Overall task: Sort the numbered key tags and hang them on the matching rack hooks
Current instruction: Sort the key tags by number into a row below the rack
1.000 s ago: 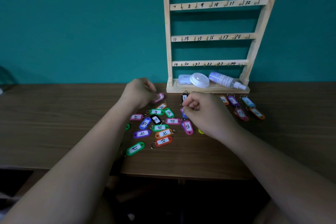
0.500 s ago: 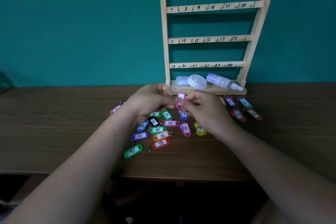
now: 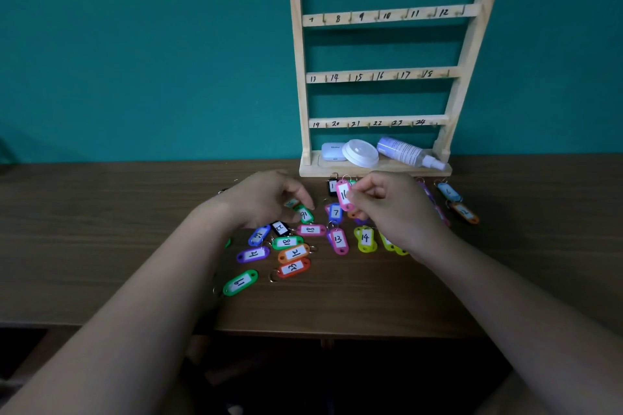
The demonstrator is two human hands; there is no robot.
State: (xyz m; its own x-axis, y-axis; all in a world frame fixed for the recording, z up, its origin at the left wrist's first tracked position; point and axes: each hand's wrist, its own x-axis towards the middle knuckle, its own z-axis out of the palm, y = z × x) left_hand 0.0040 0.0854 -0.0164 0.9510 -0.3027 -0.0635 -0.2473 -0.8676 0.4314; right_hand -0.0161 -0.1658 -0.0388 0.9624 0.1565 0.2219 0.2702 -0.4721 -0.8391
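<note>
Nearest me on the dark wooden table (image 3: pixel 101 229) lies a green plastic key tag (image 3: pixel 240 282) whose label reads 19 upside down. Just beyond it are a red tag (image 3: pixel 293 268), an orange tag (image 3: pixel 294 253) and a purple tag (image 3: pixel 253 254), their numbers too smeared for me to read. Further in I read 18 on a second green tag (image 3: pixel 287 241), 22 on a black tag (image 3: pixel 279 228), 13 on a pink tag (image 3: pixel 338 239), 14 on a yellow tag (image 3: pixel 365 238) and 7 on a blue tag (image 3: pixel 335 212). I count about twenty tags, several half covered by the hands. The left hand (image 3: pixel 266 202) hangs over the pile with fingers curled down; I cannot tell whether it grips anything. The right hand (image 3: pixel 394 209) pinches a pink plastic key tag (image 3: pixel 344 194) upright, just in front of the rack's base. Its number starts with 1, and the second digit is partly covered. Behind stands the pale wooden rack (image 3: pixel 301 77), with three rails marked 7–12, 13–18 and 19–24 and a fourth cut off at the top. On its base lie a white case (image 3: pixel 333 152) with lettering too small to read, a white round lid (image 3: pixel 360 152) and a clear spray bottle (image 3: pixel 404 152) on its side.
</note>
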